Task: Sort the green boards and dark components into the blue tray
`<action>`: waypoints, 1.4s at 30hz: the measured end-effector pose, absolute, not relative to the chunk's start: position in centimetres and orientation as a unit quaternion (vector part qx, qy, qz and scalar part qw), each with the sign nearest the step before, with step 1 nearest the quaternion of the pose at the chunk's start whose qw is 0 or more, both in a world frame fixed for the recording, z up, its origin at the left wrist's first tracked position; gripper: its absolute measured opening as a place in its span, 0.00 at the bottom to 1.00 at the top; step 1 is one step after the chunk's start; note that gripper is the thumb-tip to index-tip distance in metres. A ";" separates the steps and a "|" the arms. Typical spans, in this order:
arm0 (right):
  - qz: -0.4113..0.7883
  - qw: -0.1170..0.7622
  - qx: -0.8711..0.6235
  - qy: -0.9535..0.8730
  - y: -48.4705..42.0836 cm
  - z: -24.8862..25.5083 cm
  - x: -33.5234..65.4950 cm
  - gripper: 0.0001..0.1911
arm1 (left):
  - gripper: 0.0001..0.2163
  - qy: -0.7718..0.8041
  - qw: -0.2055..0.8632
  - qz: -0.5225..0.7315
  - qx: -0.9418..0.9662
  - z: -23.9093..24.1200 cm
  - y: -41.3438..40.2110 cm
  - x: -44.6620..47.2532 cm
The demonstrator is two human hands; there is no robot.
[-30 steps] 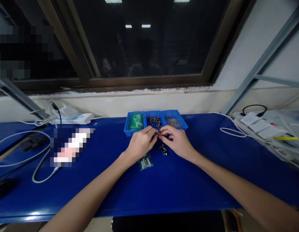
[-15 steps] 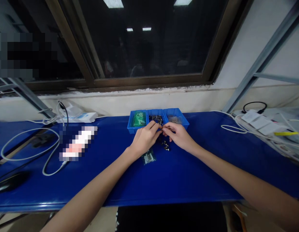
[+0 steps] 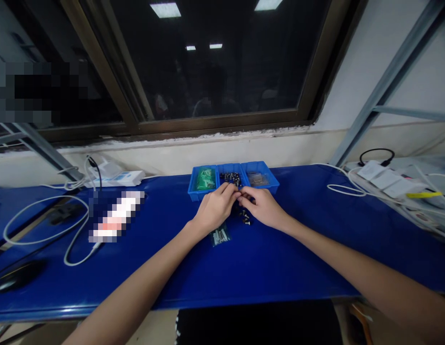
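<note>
My left hand (image 3: 217, 205) and my right hand (image 3: 260, 203) meet fingertip to fingertip in front of the bins, both with fingers pinched. Whatever they pinch is too small and too covered to make out. Behind them stand a blue bin with green packets (image 3: 203, 195), a middle blue bin of dark screw-like pieces (image 3: 231, 178) and a right blue bin with clear bags (image 3: 275, 184). Several loose dark pieces with shiny ends (image 3: 247, 221) lie on the table below my hands. A small clear bag of light, thin pieces (image 3: 221, 236) lies by my left wrist.
The blue table (image 3: 273, 273) runs below a dark window. On the left are a power strip (image 3: 127, 178), a white cable (image 3: 69, 256), a blurred-out object (image 3: 116, 218) and a black mouse (image 3: 19, 275). White adapters (image 3: 391, 179) and cables crowd the right side.
My right hand's fingers have curled in closer against my left fingertips. The whole view has shifted slightly; the bins, the bag and the loose pieces stay in place.
</note>
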State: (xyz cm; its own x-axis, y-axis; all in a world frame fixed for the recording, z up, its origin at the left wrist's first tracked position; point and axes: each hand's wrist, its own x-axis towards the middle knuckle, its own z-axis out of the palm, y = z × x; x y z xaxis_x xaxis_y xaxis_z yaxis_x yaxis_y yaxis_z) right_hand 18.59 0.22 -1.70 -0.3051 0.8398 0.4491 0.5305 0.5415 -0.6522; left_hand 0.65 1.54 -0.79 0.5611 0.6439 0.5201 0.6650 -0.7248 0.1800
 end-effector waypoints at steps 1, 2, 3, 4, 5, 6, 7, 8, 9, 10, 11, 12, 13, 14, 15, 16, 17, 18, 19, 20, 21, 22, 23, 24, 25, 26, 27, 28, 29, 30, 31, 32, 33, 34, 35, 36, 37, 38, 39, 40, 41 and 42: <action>0.174 0.392 -0.439 -0.789 0.2 -1.7 18.6 0.10 | 0.11 -0.367 0.016 -0.286 -0.885 -0.8 1.5 0.7; 0.155 0.388 -0.439 -0.795 0.1 -1.7 18.6 0.11 | 0.11 -0.364 0.014 -0.286 -0.887 -0.7 1.5 0.6; 0.140 0.384 -0.438 -0.801 0.1 -1.8 18.5 0.12 | 0.12 -0.362 0.013 -0.285 -0.887 -0.7 1.4 0.6; 0.133 0.381 -0.435 -0.805 0.0 -1.8 18.5 0.12 | 0.12 -0.363 0.014 -0.286 -0.887 -0.6 1.4 0.6; 0.131 0.380 -0.433 -0.807 0.0 -1.8 18.5 0.13 | 0.12 -0.365 0.017 -0.285 -0.886 -0.6 1.3 0.6; 0.132 0.380 -0.432 -0.807 -0.1 -1.8 18.5 0.13 | 0.13 -0.368 0.020 -0.285 -0.885 -0.6 1.3 0.6; 0.134 0.381 -0.431 -0.807 -0.1 -1.8 18.4 0.14 | 0.13 -0.371 0.025 -0.285 -0.884 -0.5 1.3 0.6; 0.136 0.382 -0.431 -0.806 -0.1 -1.8 18.4 0.14 | 0.13 -0.373 0.029 -0.284 -0.883 -0.5 1.3 0.6; 0.139 0.383 -0.431 -0.805 -0.2 -1.7 18.4 0.14 | 0.14 -0.375 0.033 -0.284 -0.882 -0.5 1.3 0.6; 0.140 0.384 -0.432 -0.804 -0.2 -1.7 18.3 0.15 | 0.14 -0.375 0.035 -0.285 -0.881 -0.5 1.3 0.7; 0.141 0.385 -0.432 -0.803 -0.2 -1.7 18.3 0.15 | 0.14 -0.376 0.036 -0.286 -0.881 -0.5 1.3 0.7; 0.143 0.386 -0.431 -0.803 -0.2 -1.7 18.3 0.15 | 0.14 -0.376 0.036 -0.287 -0.880 -0.5 1.3 0.7; 0.145 0.386 -0.430 -0.803 -0.2 -1.7 18.3 0.14 | 0.14 -0.376 0.036 -0.288 -0.880 -0.5 1.3 0.7; 0.147 0.387 -0.428 -0.804 -0.2 -1.7 18.3 0.14 | 0.14 -0.376 0.036 -0.287 -0.880 -0.5 1.3 0.7; 0.148 0.387 -0.425 -0.805 -0.2 -1.7 18.3 0.13 | 0.14 -0.376 0.037 -0.288 -0.880 -0.6 1.4 0.7; 0.151 0.387 -0.422 -0.806 -0.3 -1.7 18.3 0.13 | 0.14 -0.374 0.037 -0.288 -0.881 -0.6 1.4 0.7; 0.153 0.386 -0.419 -0.807 -0.3 -1.7 18.3 0.12 | 0.14 -0.372 0.038 -0.289 -0.881 -0.6 1.5 0.6; 0.155 0.386 -0.417 -0.808 -0.3 -1.7 18.3 0.12 | 0.14 -0.370 0.038 -0.291 -0.881 -0.6 1.5 0.6; 0.156 0.386 -0.415 -0.809 -0.3 -1.7 18.3 0.13 | 0.14 -0.369 0.038 -0.292 -0.882 -0.7 1.6 0.6; 0.157 0.385 -0.413 -0.810 -0.3 -1.7 18.3 0.13 | 0.14 -0.367 0.037 -0.294 -0.882 -0.7 1.6 0.6; 0.159 0.384 -0.411 -0.812 -0.3 -1.7 18.3 0.13 | 0.14 -0.367 0.036 -0.295 -0.881 -0.7 1.6 0.6; 0.159 0.384 -0.409 -0.812 -0.3 -1.7 18.3 0.13 | 0.14 -0.367 0.035 -0.296 -0.881 -0.7 1.6 0.6; 0.159 0.384 -0.409 -0.813 -0.3 -1.7 18.3 0.13 | 0.14 -0.367 0.035 -0.297 -0.881 -0.7 1.6 0.6; 0.159 0.384 -0.408 -0.813 -0.3 -1.7 18.3 0.13 | 0.14 -0.367 0.034 -0.297 -0.881 -0.6 1.5 0.6; 0.159 0.384 -0.408 -0.813 -0.3 -1.7 18.3 0.13 | 0.14 -0.368 0.034 -0.297 -0.881 -0.6 1.5 0.6; 0.159 0.384 -0.408 -0.813 -0.3 -1.7 18.3 0.13 | 0.14 -0.368 0.033 -0.297 -0.880 -0.6 1.5 0.6; 0.158 0.384 -0.408 -0.813 -0.3 -1.7 18.3 0.13 | 0.14 -0.369 0.032 -0.298 -0.880 -0.6 1.5 0.6; 0.156 0.384 -0.408 -0.813 -0.3 -1.7 18.3 0.14 | 0.14 -0.370 0.031 -0.298 -0.880 -0.6 1.5 0.6; 0.155 0.385 -0.411 -0.812 -0.3 -1.7 18.3 0.13 | 0.14 -0.370 0.030 -0.299 -0.879 -0.6 1.6 0.5; 0.153 0.389 -0.415 -0.808 -0.3 -1.8 18.3 0.13 | 0.14 -0.370 0.027 -0.300 -0.879 -0.7 1.6 0.5; 0.152 0.394 -0.418 -0.804 -0.3 -1.8 18.3 0.12 | 0.14 -0.370 0.025 -0.301 -0.878 -0.7 1.6 0.5; 0.153 0.401 -0.420 -0.799 -0.3 -1.8 18.3 0.11 | 0.14 -0.370 0.022 -0.302 -0.878 -0.7 1.7 0.5; 0.156 0.411 -0.421 -0.793 -0.3 -1.7 18.3 0.09 | 0.14 -0.369 0.019 -0.303 -0.878 -0.7 1.7 0.5; 0.160 0.420 -0.422 -0.787 -0.3 -1.7 18.4 0.07 | 0.14 -0.370 0.017 -0.304 -0.878 -0.8 1.7 0.5; 0.164 0.428 -0.422 -0.782 -0.4 -1.7 18.4 0.04 | 0.14 -0.370 0.016 -0.305 -0.877 -0.8 1.8 0.5; 0.166 0.434 -0.422 -0.778 -0.4 -1.7 18.4 0.02 | 0.14 -0.370 0.015 -0.306 -0.877 -0.8 1.8 0.5; 0.166 0.438 -0.424 -0.775 -0.4 -1.6 18.3 0.03 | 0.14 -0.370 0.013 -0.307 -0.877 -0.8 1.8 0.6; 0.165 0.440 -0.424 -0.774 -0.5 -1.6 18.3 0.04 | 0.15 -0.370 0.009 -0.307 -0.877 -0.8 1.8 0.6; 0.163 0.441 -0.423 -0.775 -0.5 -1.6 18.3 0.05 | 0.15 -0.369 0.005 -0.307 -0.877 -0.8 1.8 0.6; 0.160 0.442 -0.420 -0.776 -0.6 -1.5 18.3 0.05 | 0.15 -0.368 -0.001 -0.307 -0.877 -0.8 1.8 0.6; 0.157 0.443 -0.418 -0.778 -0.6 -1.5 18.2 0.05 | 0.15 -0.368 -0.008 -0.308 -0.877 -0.8 1.8 0.6; 0.153 0.445 -0.416 -0.779 -0.6 -1.5 18.2 0.04 | 0.14 -0.367 -0.015 -0.309 -0.877 -0.8 1.8 0.6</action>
State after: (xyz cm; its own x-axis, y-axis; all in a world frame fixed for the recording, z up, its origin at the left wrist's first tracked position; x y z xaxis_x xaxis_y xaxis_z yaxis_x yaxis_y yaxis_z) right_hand 18.23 -0.60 -1.53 -0.2594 0.7829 0.5656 0.5114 0.6081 -0.6072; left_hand 0.60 1.83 -0.79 0.5398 0.6525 0.5318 0.6343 -0.7306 0.2526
